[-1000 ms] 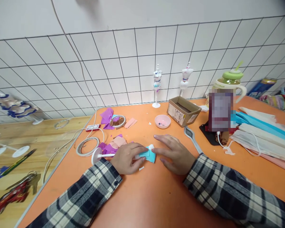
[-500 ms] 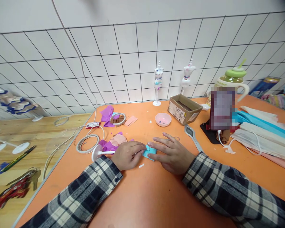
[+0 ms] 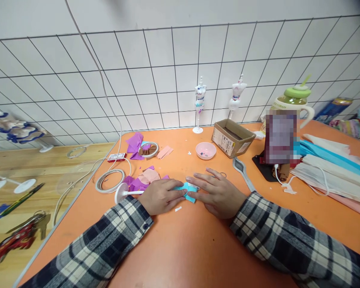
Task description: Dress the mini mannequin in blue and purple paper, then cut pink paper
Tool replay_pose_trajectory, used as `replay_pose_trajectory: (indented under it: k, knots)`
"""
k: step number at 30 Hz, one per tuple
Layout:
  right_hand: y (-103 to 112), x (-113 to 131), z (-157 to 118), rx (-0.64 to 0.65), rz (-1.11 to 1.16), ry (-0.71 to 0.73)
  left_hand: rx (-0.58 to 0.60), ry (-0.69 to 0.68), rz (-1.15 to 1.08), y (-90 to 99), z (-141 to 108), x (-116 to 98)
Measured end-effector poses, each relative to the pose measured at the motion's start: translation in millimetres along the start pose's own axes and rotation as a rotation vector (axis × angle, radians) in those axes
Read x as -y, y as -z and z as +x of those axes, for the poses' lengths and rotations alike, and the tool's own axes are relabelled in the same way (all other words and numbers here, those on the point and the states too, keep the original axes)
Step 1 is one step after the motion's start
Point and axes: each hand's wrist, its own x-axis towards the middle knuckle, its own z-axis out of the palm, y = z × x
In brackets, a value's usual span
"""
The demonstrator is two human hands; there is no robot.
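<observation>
with the clock centred on the bright blue crinkled-paper piece [image 3: 192,198] in the middle of the orange table [image 3: 177,248], a white printed label [image 3: 223,141] is borne at 1 o'clock by the brown open-topped cardboard box [image 3: 240,148]; its print is too small to be read. at 2 o'clock, the lettering on the cream jug [image 3: 291,105] with a green lid [image 3: 297,93] is blurred.

the crinkled paper is pressed by the left hand's [image 3: 163,196] fingertips; whether a grip is closed underneath cannot be told. it is also touched by the spread fingers of the right hand [image 3: 222,195]. toward 9 o'clock, a white disc-based stand [image 3: 119,194] is partly covered by the left hand.

small dark bits are held in the round pink bowl [image 3: 205,155], near 1 o'clock. brown folded paper [image 3: 147,151] is ringed by a white tape roll [image 3: 150,143], between 10 and 11 o'clock.
</observation>
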Motion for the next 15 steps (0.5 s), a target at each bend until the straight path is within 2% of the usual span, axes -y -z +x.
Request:
replay_pose_trajectory:
  k: [6,10,15]
  knots:
    - [1.2,-1.1,-1.4,-0.075,-0.058,0.060,0.002,0.002,0.017,-1.4,-1.8,0.7]
    - [1.9,0.7,-2.1,-0.159,-0.031,-0.006,0.011,0.003,0.009,0.3,-0.9,-0.5]
    - [-1.7,4.3,2.3,-0.084,-0.005,-0.032,0.008,-0.009,0.021,1.1,0.6,-1.6]
